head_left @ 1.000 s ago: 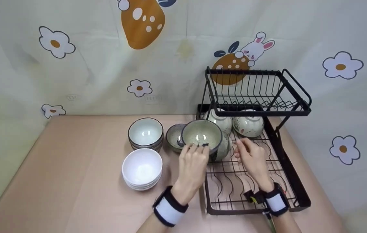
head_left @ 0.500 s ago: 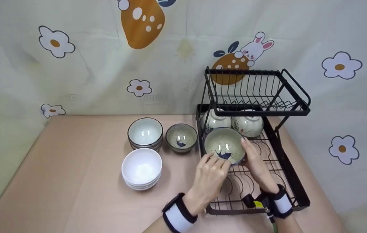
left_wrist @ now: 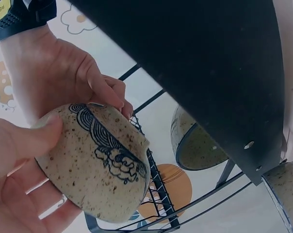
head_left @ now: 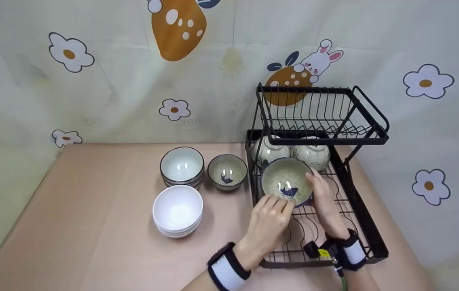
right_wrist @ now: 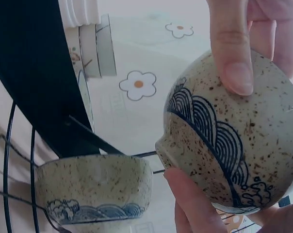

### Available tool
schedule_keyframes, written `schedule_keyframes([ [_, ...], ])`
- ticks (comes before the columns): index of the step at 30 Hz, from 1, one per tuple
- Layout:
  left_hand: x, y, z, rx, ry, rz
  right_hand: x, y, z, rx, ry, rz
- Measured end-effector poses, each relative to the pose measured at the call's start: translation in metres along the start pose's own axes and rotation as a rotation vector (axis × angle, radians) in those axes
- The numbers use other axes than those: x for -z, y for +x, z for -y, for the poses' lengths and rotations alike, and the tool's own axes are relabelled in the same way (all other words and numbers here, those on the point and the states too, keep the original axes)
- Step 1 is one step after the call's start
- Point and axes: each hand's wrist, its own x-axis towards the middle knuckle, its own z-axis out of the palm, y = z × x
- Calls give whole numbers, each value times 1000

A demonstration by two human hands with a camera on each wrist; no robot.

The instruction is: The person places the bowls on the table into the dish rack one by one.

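Note:
Both hands hold a speckled ceramic bowl (head_left: 280,176) above the lower tier of the black dish rack (head_left: 358,206). Its mouth faces the head camera, showing a dark blue fish inside. At the near rim, my left hand (head_left: 271,220) pinches the wall, fingers inside and thumb outside. My right hand (head_left: 327,204) grips the bowl's right side. Blue waves decorate the outside of the bowl (right_wrist: 209,131) in the right wrist view, where fingertips touch near its foot. Behind it in the rack, two pale bowls, a left one (head_left: 271,149) and a right one (head_left: 314,155), sit upside down.
On the table, a small speckled bowl (head_left: 229,169) stands left of the rack. Further left are a stack of dark-rimmed bowls (head_left: 181,163) and a stack of white bowls (head_left: 177,208). The rack's upper basket (head_left: 318,115) overhangs the back of the lower tier.
My left hand has carried the bowl rightward from beside the small table bowl. My right hand, earlier apart from the bowl, has taken hold of its side. Lately both have shifted slightly right.

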Motion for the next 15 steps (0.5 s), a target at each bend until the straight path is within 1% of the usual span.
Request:
schedule_keyframes([
  [2, 0, 1, 1, 29, -27, -18, 4, 1, -1, -2, -35, -3],
  [4, -1, 1, 3, 85, -50, -44, 8, 3, -3, 12, -91, -27],
  [6, -2, 1, 5, 168, -56, -50, 12, 6, -6, 39, -152, -77],
  [8, -4, 0, 8, 265, -24, -7, 15, 8, -9, 70, -212, -156],
  [9, -4, -1, 9, 313, 1, 40, 17, 10, -11, 91, -238, -200],
  [11, -7, -3, 10, 401, 49, 171, 18, 12, -13, 127, -289, -290],
  [13, -9, -5, 11, 464, 79, 317, 19, 15, -16, 158, -336, -365],
  [15, -12, -7, 12, 507, 71, 441, 18, 17, -19, 184, -381, -419],
])
